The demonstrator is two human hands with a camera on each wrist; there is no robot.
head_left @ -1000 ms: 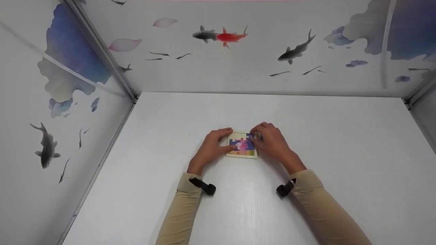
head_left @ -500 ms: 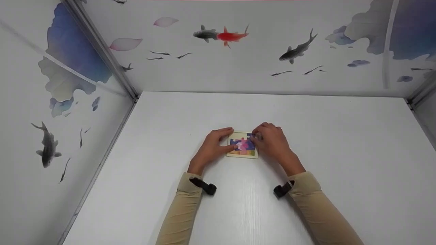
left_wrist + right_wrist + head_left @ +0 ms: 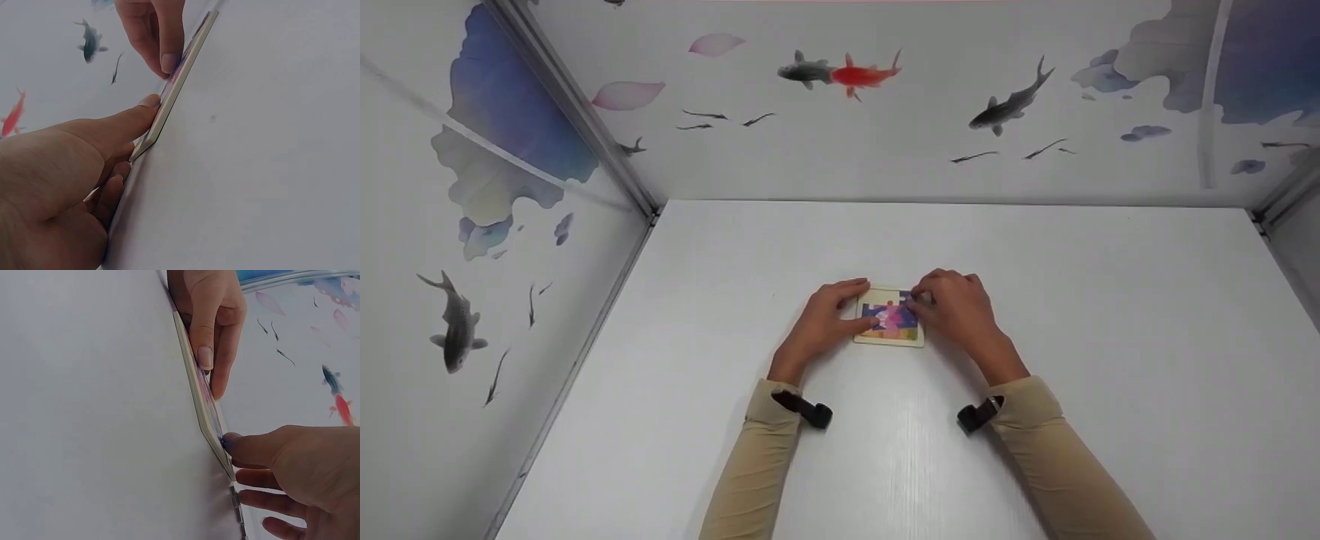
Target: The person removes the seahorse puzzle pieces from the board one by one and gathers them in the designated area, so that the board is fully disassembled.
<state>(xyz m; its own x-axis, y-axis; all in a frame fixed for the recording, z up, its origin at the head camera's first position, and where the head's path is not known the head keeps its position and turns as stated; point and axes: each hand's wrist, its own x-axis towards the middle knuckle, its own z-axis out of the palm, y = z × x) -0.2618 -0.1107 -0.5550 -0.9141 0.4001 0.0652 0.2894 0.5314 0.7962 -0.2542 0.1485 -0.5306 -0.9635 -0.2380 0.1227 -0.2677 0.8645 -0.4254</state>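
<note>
A small jigsaw puzzle (image 3: 890,332) in a cream frame lies on the white table, its pieces blue, pink and orange-green. Bare cream backing shows at its upper left. My left hand (image 3: 826,321) holds the frame by its left side, thumb on the pieces and fingers along the outer edge. At the upper right corner, my right hand (image 3: 956,307) pinches a blue puzzle piece (image 3: 904,297) with thumb and forefinger, close over the frame. The right wrist view shows that thumb pressed near the edge of the puzzle (image 3: 203,396), the other fingers reaching past it; most of the piece is hidden.
The white table (image 3: 735,255) runs to a back wall (image 3: 900,150) and a left wall (image 3: 405,225), both printed with fish and blue leaves. A black strap with a small camera sits on each sleeve cuff. Metal rails (image 3: 577,112) line the corner.
Both hands stay at the puzzle with nearly the same grip. The right wrist has shifted slightly inward. The whole head view has moved a little.
</note>
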